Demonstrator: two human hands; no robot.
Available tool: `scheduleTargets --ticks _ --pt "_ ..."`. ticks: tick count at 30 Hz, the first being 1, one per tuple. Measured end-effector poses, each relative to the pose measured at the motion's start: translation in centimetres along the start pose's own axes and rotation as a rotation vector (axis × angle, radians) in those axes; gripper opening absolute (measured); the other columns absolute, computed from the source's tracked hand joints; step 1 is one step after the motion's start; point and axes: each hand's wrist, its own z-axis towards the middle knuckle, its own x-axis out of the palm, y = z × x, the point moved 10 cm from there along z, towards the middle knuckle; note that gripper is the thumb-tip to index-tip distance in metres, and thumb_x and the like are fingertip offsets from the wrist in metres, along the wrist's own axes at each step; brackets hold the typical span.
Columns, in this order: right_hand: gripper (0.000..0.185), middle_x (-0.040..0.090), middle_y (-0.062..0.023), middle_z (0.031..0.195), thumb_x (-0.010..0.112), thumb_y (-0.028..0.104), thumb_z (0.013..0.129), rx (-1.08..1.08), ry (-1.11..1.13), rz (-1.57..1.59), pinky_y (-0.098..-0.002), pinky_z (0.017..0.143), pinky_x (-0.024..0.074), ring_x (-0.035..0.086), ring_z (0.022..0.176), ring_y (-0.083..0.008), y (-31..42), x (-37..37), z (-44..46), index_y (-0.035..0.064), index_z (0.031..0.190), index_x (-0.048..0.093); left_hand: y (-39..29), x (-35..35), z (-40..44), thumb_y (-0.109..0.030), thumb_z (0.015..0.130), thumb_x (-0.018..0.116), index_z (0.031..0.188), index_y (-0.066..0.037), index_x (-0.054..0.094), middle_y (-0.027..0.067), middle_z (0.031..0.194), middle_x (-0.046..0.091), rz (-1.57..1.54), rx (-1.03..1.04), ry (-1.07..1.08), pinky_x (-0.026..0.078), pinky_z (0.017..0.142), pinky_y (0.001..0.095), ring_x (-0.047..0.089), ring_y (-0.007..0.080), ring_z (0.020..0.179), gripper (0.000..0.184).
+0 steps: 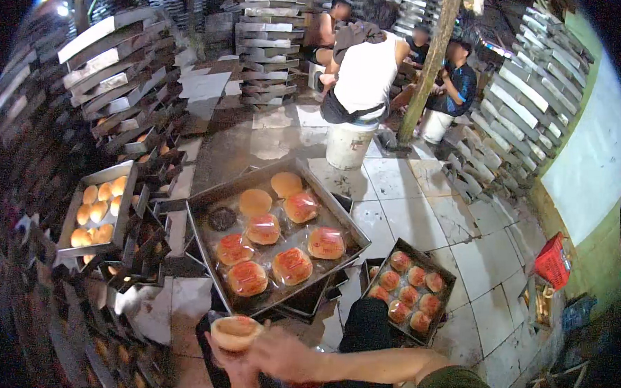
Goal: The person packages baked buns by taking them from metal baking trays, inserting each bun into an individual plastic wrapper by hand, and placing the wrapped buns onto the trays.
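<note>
My left hand (230, 364) holds a round bun (235, 334) low in front of me, its pale side edge towards me. My right hand (286, 352) reaches across to the bun's right side; its fingers are smeared by motion. Just beyond both hands is a large metal tray (340, 219). Several buns in clear wrappers with red print, such as one bun (292, 265), lie in it. Two plain buns (255, 203) and a dark round piece (221, 218) sit at its far left. Something reddish (303, 387) below my right forearm is mostly hidden.
A smaller tray (447, 297) of wrapped buns stands on the tiles at right. Plain buns fill another tray (118, 237) at left. Tall stacks of trays (272, 43) line the room. A person (368, 72) sits on a bucket (351, 146), others beyond. A wooden post (430, 74) stands nearby.
</note>
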Motion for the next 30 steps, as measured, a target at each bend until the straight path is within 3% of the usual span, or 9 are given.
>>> scheduleTargets --ticks 2,4,7,9,12,19,24,27,30 --pt "0.029 0.050 -0.0081 0.105 0.048 0.020 0.070 -0.372 0.142 0.060 -0.0359 0.077 0.0416 0.050 0.091 -0.0225 5.9 3.2 -1.7 0.0098 0.097 0.054 0.6 2.9 -1.5 -0.054 0.072 0.056 0.117 -0.011 0.045 0.0171 0.117 0.046 -0.373 -0.267 -0.156 0.034 0.090 0.0559 0.041 0.0422 0.106 0.063" --pt "0.030 0.044 -0.0173 0.116 0.046 0.022 0.082 -0.241 0.369 0.378 -0.0423 0.091 0.0358 0.047 0.105 -0.0305 7.6 6.0 -4.9 0.0034 0.104 0.053 -0.8 4.5 -2.3 -0.051 0.070 0.060 0.115 -0.011 0.049 0.0152 0.117 0.048 -0.873 -0.330 -0.141 0.034 0.091 0.0543 0.041 0.0422 0.108 0.061" --pt "0.040 0.053 -0.0183 0.108 0.054 0.034 0.083 0.150 -0.015 0.194 -0.0423 0.084 0.0378 0.049 0.099 -0.0369 4.3 -2.1 -2.3 0.0019 0.107 0.054 -4.0 6.5 -3.0 -0.040 0.074 0.060 0.113 -0.007 0.049 0.0139 0.116 0.050 -0.447 -0.007 0.021 0.037 0.093 0.0482 0.048 0.0331 0.106 0.052" --pt "0.028 0.049 -0.0150 0.110 0.050 0.025 0.085 0.594 0.139 0.625 -0.0394 0.090 0.0366 0.048 0.103 -0.0315 0.4 1.2 -3.0 0.0017 0.099 0.054 -5.1 6.8 -3.8 -0.044 0.076 0.057 0.114 -0.009 0.049 0.0138 0.115 0.050 -0.377 0.042 0.025 0.035 0.095 0.0467 0.046 0.0321 0.108 0.052" --pt "0.028 0.056 -0.0130 0.087 0.060 0.023 0.081 0.746 0.086 1.219 -0.0331 0.079 0.0448 0.055 0.089 -0.0251 -1.0 3.1 -4.7 0.0026 0.099 0.052 -5.7 7.9 -4.5 -0.045 0.077 0.056 0.113 -0.009 0.049 0.0139 0.115 0.050 -0.361 0.097 0.073 0.036 0.094 0.0465 0.046 0.0320 0.108 0.052" --pt "0.025 0.054 -0.0116 0.095 0.058 0.019 0.081 0.111 0.019 0.378 -0.0303 0.072 0.0459 0.055 0.086 -0.0257 2.7 -2.5 -3.3 0.0031 0.099 0.050 -6.4 9.7 -6.0 -0.047 0.079 0.052 0.111 -0.009 0.050 0.0127 0.112 0.053 -0.296 0.226 0.124 0.039 0.089 0.0458 0.049 0.0319 0.104 0.049" --pt "0.023 0.053 -0.0120 0.092 0.057 0.018 0.082 0.546 0.240 0.925 -0.0305 0.075 0.0447 0.055 0.087 -0.0264 0.5 -2.1 -3.1 0.0030 0.098 0.048 -6.7 10.5 -6.4 -0.046 0.078 0.054 0.109 -0.008 0.052 0.0125 0.108 0.055 -0.269 0.277 0.119 0.039 0.089 0.0461 0.050 0.0326 0.103 0.049" --pt "0.023 0.055 -0.0126 0.088 0.057 0.017 0.082 0.474 0.079 1.152 -0.0327 0.072 0.0455 0.057 0.082 -0.0283 0.2 -1.1 -3.6 0.0028 0.098 0.048 -6.0 10.5 -6.3 -0.042 0.076 0.057 0.108 -0.008 0.052 0.0124 0.107 0.055 -0.300 0.256 0.088 0.039 0.090 0.0463 0.050 0.0323 0.103 0.048" --pt "0.019 0.054 -0.0124 0.081 0.056 0.015 0.082 0.053 -0.090 0.720 -0.0326 0.068 0.0458 0.057 0.075 -0.0284 2.2 -4.4 -3.0 0.0019 0.093 0.048 -5.0 9.7 -6.2 -0.038 0.073 0.061 0.108 -0.007 0.052 0.0124 0.107 0.055 -0.365 0.217 0.055 0.039 0.089 0.0456 0.050 0.0315 0.101 0.048"
